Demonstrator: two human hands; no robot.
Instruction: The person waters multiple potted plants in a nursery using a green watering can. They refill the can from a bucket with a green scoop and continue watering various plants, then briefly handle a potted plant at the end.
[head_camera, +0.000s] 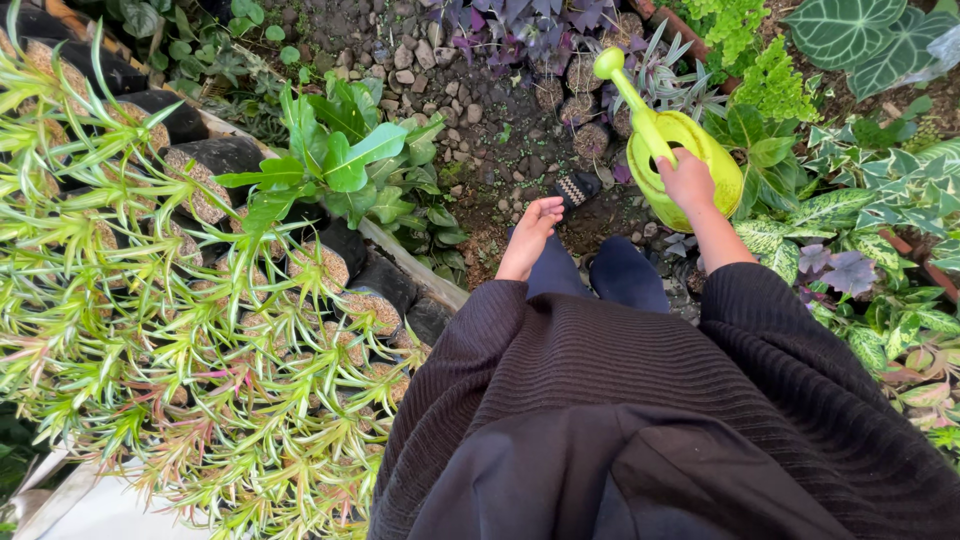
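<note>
Right hand (686, 180), fingers curled around the handle, holds rigid lime plastic watering can (672, 150) at 1 o'clock, likely front-heavy if full; left hand (532, 232) hangs empty, fingers loosely together.

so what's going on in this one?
A person stands in a garden bed, looking down. Their right hand grips the handle of a lime-green watering can, its spout pointing away toward small potted plants on the stony soil. The left hand hangs free, holding nothing. Rows of spiky green plants in black bags fill the left side; broad-leaved plants line the right. No water is visibly coming out.
</note>
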